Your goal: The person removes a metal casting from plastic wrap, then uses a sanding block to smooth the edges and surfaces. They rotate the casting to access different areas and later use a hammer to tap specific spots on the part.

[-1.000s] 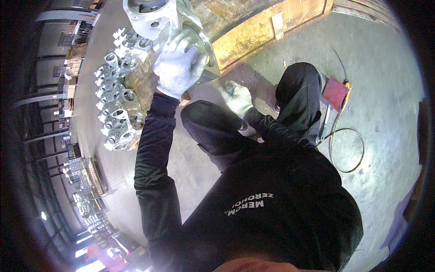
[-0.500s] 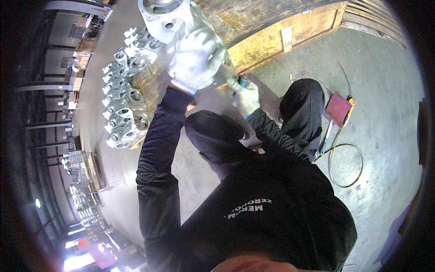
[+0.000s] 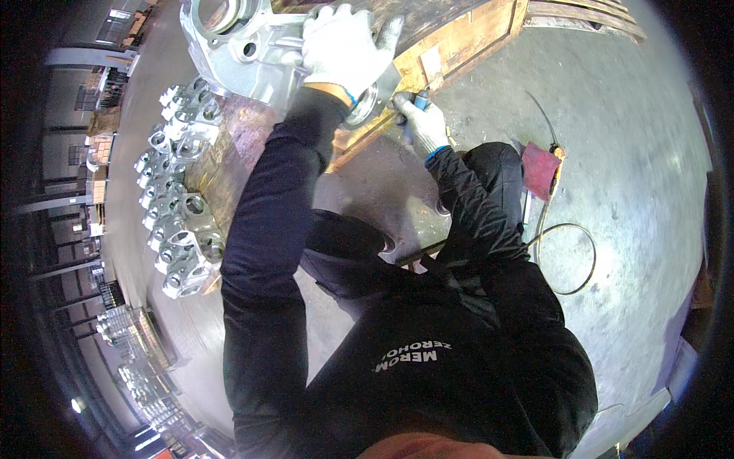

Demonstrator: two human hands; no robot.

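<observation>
A large silver-grey metal casting (image 3: 267,75) with round openings lies at the top, partly cut off by the picture's edge. My left hand (image 3: 344,47), in a white knit glove, grips its upper side, with the fingers bent over it and the thumb held out to the right. To the right of the casting's round end, my right hand (image 3: 425,126) wears a similar glove with grey fingertips. It is closed around a small tool with a blue body (image 3: 421,99). The tool's working end cannot be made out.
Several similar castings (image 3: 176,191) sit in rows on a wooden board at the left. A wooden crate (image 3: 478,47) stands beyond my right hand. On the floor at the right are a red cloth-like piece (image 3: 541,170) and a looped hose (image 3: 592,264).
My right hand has moved right, away from the casting, with the blue tool still in it. My left hand stays on the casting, whose round right end now shows. The whole view has shifted.
</observation>
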